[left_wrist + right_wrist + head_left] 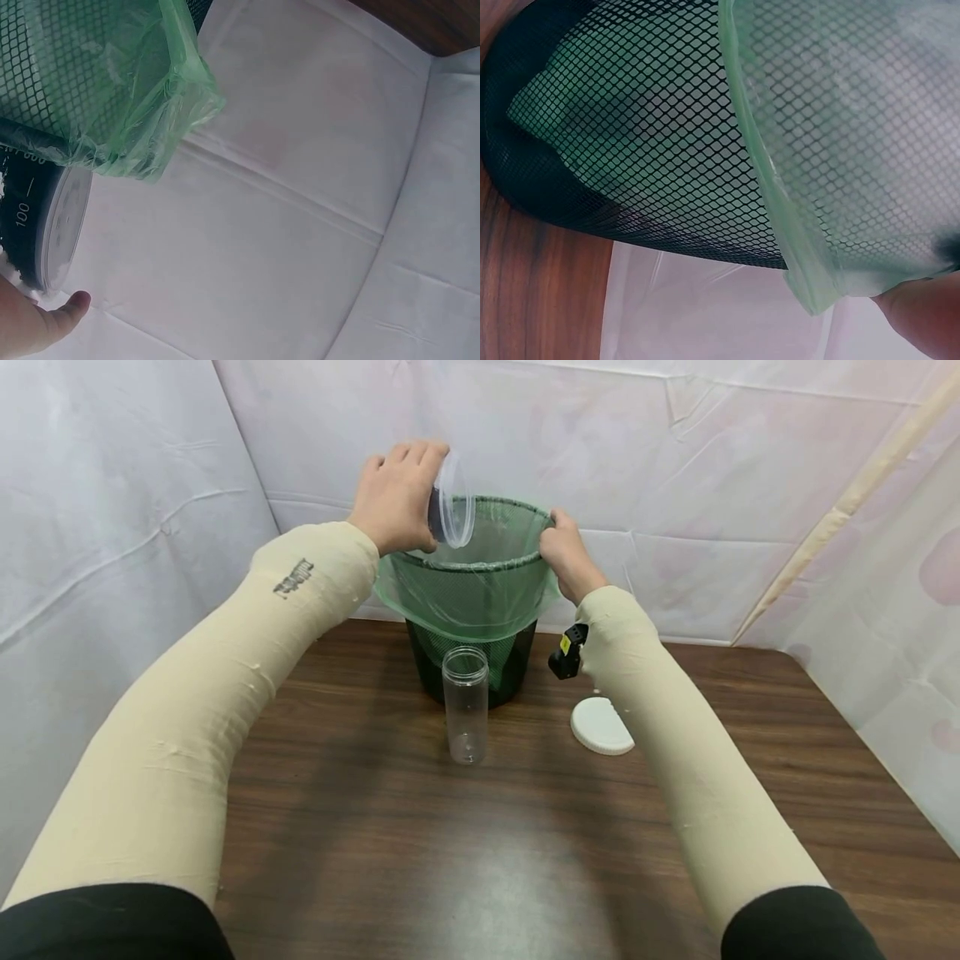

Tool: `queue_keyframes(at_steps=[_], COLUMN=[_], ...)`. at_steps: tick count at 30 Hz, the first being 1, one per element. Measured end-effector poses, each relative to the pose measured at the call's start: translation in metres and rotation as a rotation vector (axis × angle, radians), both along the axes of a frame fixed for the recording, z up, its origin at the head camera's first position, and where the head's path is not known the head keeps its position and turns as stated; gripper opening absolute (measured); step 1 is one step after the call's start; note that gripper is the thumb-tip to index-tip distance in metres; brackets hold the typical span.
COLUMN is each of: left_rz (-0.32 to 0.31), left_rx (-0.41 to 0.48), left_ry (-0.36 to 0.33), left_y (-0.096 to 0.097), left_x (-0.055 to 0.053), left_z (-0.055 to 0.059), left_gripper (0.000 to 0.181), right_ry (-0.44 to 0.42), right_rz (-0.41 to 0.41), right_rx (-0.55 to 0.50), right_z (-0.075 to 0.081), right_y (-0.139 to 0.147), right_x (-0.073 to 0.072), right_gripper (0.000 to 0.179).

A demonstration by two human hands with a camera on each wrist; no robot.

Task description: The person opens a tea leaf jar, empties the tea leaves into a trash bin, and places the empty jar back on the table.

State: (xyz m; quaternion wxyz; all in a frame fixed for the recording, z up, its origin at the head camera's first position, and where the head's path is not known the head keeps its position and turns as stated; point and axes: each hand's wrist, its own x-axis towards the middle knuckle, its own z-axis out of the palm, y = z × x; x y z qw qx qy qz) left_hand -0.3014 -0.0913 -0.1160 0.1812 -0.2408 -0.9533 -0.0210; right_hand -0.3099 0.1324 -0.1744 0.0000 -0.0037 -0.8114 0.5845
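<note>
In the head view my left hand (pixel 401 493) grips a clear plastic measuring cup (pixel 459 514) from above, tipped on its side over the left part of the bin's mouth. A white 100 mark and dark contents show on the cup (pixel 28 210) in the left wrist view, beside the thumb. I cannot tell what the dark contents are. My right hand (pixel 572 556) holds the right rim of a black mesh waste bin (pixel 429 656), lined with a green plastic bag (pixel 465 602). In the right wrist view part of that hand (pixel 926 315) presses on the bag's folded edge.
A clear, lidless plastic jar (pixel 467 714) stands upright in front of the bin. A white round lid (pixel 600 727) lies on the wooden table (pixel 480 852), partly behind my right forearm. Pale cloth (pixel 712 468) hangs behind and at both sides.
</note>
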Motion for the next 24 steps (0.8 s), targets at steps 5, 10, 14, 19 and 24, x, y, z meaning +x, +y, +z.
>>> queue_keyframes(at_steps=[5, 10, 14, 19, 24], left_rz=[-0.008, -0.016, -0.022, -0.03, -0.03], left_rx=[-0.02, -0.026, -0.029, -0.033, -0.039], left_ry=[0.016, 0.029, 0.039, 0.058, 0.06], left_y=[0.0002, 0.001, 0.0023, 0.0043, 0.0055], left_x=[-0.0002, -0.0005, 0.0001, 0.0014, 0.0014], left_z=[-0.0014, -0.0027, -0.003, -0.0022, -0.0019], left_gripper=[0.112, 0.111, 0.11, 0.109, 0.109], right_ry=[0.0, -0.002, -0.001, 0.003, 0.003], right_rz=[0.0, -0.007, -0.008, -0.01, -0.013], right_rx=[0.008, 0.009, 0.018, 0.012, 0.008], right_z=[-0.0009, -0.0005, -0.0004, -0.0003, -0.0003], right_y=[0.0003, 0.0006, 0.0015, 0.003, 0.0032], right_x=[-0.0007, -0.0015, -0.0021, -0.0029, -0.004], right_gripper=[0.061, 0.062, 0.062, 0.062, 0.063])
